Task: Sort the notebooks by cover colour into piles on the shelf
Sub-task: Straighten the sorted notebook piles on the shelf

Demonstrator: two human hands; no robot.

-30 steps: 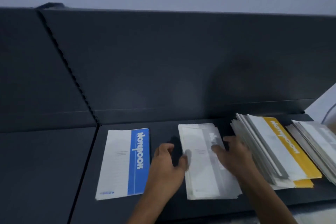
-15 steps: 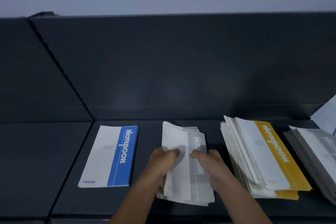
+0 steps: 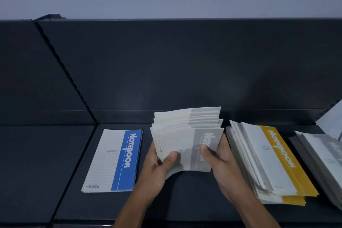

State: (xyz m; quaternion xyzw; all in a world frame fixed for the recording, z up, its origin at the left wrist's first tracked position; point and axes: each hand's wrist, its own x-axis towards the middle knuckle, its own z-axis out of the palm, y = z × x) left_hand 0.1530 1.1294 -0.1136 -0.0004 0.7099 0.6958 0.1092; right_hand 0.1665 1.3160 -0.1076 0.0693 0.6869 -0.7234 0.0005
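Sorting looks midway: blue pile [image 3: 112,161] at 9 o'clock, yellow pile [image 3: 277,163] at 3; left hand [image 3: 157,170] and right hand [image 3: 222,163] grip grey stack [image 3: 185,144], not yet placed.

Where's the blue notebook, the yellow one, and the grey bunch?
blue notebook [image 3: 127,159], head view, blue stripe.
yellow notebook [image 3: 283,155], head view, yellow stripe.
grey bunch [image 3: 201,135], head view, top cover's grey stripe.

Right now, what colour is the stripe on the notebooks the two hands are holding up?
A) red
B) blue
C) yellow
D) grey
D: the grey notebooks gripped by the left hand and the right hand show a grey stripe, while the blue notebook lies flat to their left and the yellow pile sits to their right.
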